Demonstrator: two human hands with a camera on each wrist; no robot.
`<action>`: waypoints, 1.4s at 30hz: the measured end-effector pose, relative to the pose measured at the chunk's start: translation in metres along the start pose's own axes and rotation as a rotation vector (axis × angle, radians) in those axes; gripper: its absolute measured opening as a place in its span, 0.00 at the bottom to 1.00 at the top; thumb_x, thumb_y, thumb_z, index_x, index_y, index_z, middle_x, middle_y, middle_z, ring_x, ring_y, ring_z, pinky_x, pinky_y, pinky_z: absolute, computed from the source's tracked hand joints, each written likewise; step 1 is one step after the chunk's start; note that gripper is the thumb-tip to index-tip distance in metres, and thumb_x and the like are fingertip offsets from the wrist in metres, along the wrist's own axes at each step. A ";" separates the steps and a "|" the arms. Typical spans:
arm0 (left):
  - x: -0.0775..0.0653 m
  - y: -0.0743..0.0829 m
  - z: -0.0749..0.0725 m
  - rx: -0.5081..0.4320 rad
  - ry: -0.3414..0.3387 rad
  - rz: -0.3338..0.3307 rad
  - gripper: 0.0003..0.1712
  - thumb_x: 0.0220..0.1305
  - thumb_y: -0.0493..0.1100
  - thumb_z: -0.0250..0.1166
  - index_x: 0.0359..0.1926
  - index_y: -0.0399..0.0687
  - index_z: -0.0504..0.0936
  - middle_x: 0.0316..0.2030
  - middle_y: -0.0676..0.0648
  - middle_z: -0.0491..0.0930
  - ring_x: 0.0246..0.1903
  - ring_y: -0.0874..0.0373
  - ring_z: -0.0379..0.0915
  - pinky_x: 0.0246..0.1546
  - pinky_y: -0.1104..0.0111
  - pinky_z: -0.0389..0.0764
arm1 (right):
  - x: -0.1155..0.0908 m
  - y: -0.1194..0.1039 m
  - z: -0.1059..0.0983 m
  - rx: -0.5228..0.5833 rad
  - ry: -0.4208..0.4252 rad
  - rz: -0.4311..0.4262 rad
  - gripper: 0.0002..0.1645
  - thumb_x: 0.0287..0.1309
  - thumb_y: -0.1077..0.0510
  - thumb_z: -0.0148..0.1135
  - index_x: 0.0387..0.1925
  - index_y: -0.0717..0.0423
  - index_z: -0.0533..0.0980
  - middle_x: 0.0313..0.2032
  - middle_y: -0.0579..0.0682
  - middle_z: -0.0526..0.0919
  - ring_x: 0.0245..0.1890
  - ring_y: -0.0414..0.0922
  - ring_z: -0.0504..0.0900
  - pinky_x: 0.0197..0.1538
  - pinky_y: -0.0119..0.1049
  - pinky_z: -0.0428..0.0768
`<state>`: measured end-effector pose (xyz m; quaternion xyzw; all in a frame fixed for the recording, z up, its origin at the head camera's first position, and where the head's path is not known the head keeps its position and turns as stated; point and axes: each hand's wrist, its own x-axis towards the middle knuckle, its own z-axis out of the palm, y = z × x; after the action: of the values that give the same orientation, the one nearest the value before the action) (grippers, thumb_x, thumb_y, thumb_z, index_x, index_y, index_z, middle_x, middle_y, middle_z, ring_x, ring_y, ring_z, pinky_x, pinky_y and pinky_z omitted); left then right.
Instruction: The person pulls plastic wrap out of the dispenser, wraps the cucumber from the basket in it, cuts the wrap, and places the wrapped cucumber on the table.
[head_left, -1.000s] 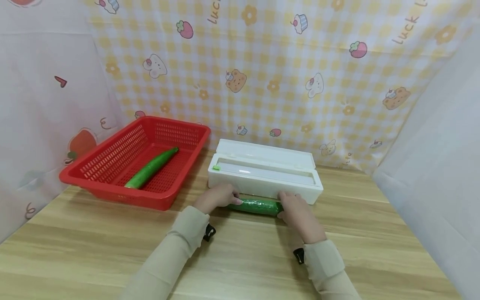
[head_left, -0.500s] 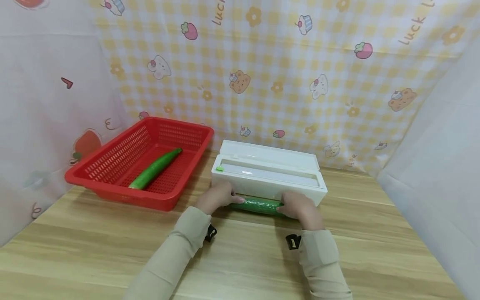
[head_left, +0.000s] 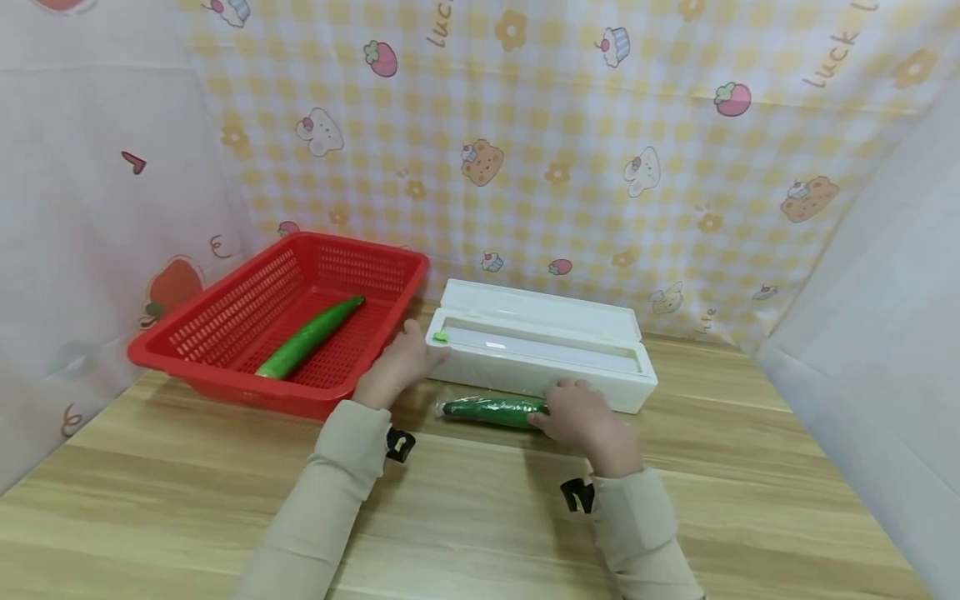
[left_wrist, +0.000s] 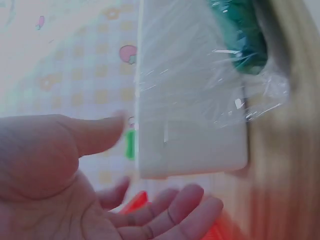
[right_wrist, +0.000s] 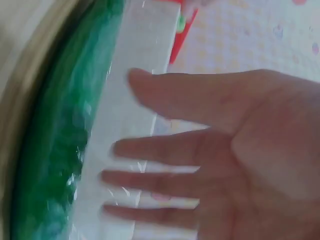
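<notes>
A cucumber (head_left: pixel 491 410) wrapped in clear cling film lies on the table, along the front of a white cling film dispenser (head_left: pixel 540 379). In the left wrist view, loose film (left_wrist: pixel 267 95) extends past the end of the cucumber (left_wrist: pixel 242 37). My left hand (head_left: pixel 405 362) is at the dispenser's left end, its fingers spread and holding nothing. Over the cucumber's right part is my right hand (head_left: pixel 585 421), which hides that end in the head view. The right wrist view shows its fingers (right_wrist: pixel 150 180) extended beside the wrapped cucumber (right_wrist: pixel 55 140), not curled round it.
A red plastic basket (head_left: pixel 382 342) at the left holds an unwrapped cucumber (head_left: pixel 311 337). The dispenser's lid (head_left: pixel 540 308) stands open at the back, and a green slider (head_left: pixel 441 337) sits at its left. A patterned cloth (head_left: pixel 562 125) hangs behind the wooden table (head_left: pixel 465 517).
My left hand has let go of the cucumber's left end and moved left and back, uncovering the film there. My right hand has shifted slightly left along the cucumber, its fingers now straightened.
</notes>
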<state>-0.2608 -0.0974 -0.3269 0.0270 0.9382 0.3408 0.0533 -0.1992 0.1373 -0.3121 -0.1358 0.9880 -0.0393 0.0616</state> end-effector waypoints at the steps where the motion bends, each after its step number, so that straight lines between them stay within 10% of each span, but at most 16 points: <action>1: 0.002 0.000 0.002 -0.028 0.010 -0.019 0.43 0.64 0.56 0.55 0.63 0.30 0.46 0.56 0.27 0.62 0.52 0.38 0.65 0.53 0.50 0.70 | 0.002 -0.004 0.002 0.013 0.043 -0.041 0.27 0.61 0.49 0.58 0.52 0.68 0.73 0.51 0.62 0.75 0.52 0.57 0.72 0.56 0.53 0.70; 7: 0.017 -0.007 0.019 -0.161 0.069 0.049 0.36 0.66 0.52 0.53 0.64 0.37 0.48 0.62 0.28 0.57 0.61 0.37 0.58 0.60 0.48 0.63 | 0.015 -0.025 0.017 0.122 0.220 -0.249 0.33 0.62 0.53 0.57 0.63 0.66 0.63 0.63 0.64 0.64 0.64 0.59 0.64 0.65 0.50 0.64; 19: 0.025 -0.017 0.023 -0.351 -0.020 0.182 0.33 0.69 0.45 0.50 0.68 0.36 0.49 0.68 0.31 0.45 0.67 0.38 0.43 0.64 0.46 0.53 | 0.043 -0.061 0.027 0.209 0.238 -0.280 0.35 0.62 0.55 0.56 0.67 0.61 0.57 0.69 0.59 0.54 0.70 0.58 0.51 0.69 0.52 0.52; 23: 0.025 -0.018 0.025 -0.413 -0.066 0.123 0.30 0.70 0.42 0.48 0.69 0.43 0.49 0.65 0.32 0.49 0.46 0.41 0.69 0.43 0.55 0.75 | 0.056 -0.073 0.031 0.222 0.242 -0.265 0.37 0.60 0.58 0.54 0.69 0.59 0.55 0.71 0.54 0.52 0.71 0.57 0.47 0.69 0.56 0.48; 28: 0.023 -0.017 0.024 -0.492 -0.131 0.049 0.36 0.64 0.37 0.50 0.69 0.51 0.46 0.58 0.35 0.57 0.24 0.54 0.65 0.25 0.66 0.72 | 0.067 -0.087 0.037 0.142 0.228 -0.243 0.40 0.58 0.59 0.53 0.71 0.50 0.51 0.72 0.50 0.49 0.71 0.60 0.45 0.67 0.62 0.45; 36: 0.021 -0.017 0.021 -0.471 -0.112 0.055 0.38 0.58 0.36 0.50 0.69 0.51 0.48 0.65 0.38 0.49 0.41 0.47 0.64 0.30 0.63 0.72 | 0.068 -0.091 0.039 0.048 0.303 -0.202 0.41 0.56 0.57 0.58 0.70 0.46 0.54 0.70 0.50 0.53 0.68 0.65 0.52 0.68 0.59 0.50; 42: 0.023 -0.019 0.022 -0.460 -0.105 0.068 0.35 0.61 0.38 0.47 0.69 0.51 0.48 0.68 0.38 0.47 0.63 0.43 0.48 0.57 0.50 0.62 | 0.070 -0.090 0.041 0.002 0.344 -0.177 0.42 0.55 0.56 0.61 0.69 0.43 0.56 0.69 0.49 0.56 0.66 0.63 0.57 0.68 0.55 0.53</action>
<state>-0.2814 -0.0959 -0.3577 0.0635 0.8303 0.5454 0.0953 -0.2372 0.0287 -0.3522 -0.2135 0.9682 -0.0679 -0.1116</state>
